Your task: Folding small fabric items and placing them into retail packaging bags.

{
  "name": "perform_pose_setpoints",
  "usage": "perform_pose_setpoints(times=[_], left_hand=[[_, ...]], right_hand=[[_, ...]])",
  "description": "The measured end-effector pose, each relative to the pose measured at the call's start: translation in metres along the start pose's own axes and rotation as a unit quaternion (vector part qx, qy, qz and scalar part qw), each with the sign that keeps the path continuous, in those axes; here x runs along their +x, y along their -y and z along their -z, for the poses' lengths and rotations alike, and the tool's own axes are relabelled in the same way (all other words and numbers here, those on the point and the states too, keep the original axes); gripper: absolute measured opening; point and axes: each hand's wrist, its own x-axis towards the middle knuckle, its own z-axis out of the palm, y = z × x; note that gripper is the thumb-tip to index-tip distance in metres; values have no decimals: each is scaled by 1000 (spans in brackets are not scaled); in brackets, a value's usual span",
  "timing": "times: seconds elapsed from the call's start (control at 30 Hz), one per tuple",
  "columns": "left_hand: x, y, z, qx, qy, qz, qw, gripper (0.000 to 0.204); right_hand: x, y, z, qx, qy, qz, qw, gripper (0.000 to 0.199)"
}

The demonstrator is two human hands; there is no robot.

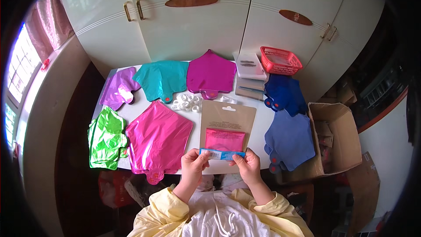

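Note:
My left hand and my right hand pinch the two ends of a small blue paper strip at the near edge of the white table. The strip lies across the lower end of a brown cardboard hang card, which carries a folded pink foil piece. Both thumbs press on the strip from the front.
Flat foil star balloons lie around: pink, green, purple, teal, magenta, blue, dark blue. White plastic rings, a red basket, stacked packets, an open cardboard box.

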Motion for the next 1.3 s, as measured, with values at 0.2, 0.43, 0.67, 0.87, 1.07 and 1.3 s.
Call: perform_pose_setpoints(times=[0.2,0.43,0.67,0.87,1.07,1.3], left_hand=[[-3,-5,-13,27,29,-29,999,12],[1,5,1,60,61,-18,996,13],[2,3,-1,35,12,8,999,14],[0,3,-2,49,7,12,999,17],[1,8,-4,10,-11,9,1000,13],[-4,22,-8,-91,-7,-13,996,6]], right_hand=[[-1,-2,-1,-12,12,-1,1000,13],[-1,3,-3,-1,19,-19,1000,14],[2,-1,3,0,26,4,1000,15],[0,-4,6,29,13,-36,999,13],[-1,-8,-1,84,-29,-41,995,12],[6,-18,21,68,86,-22,994,19]])
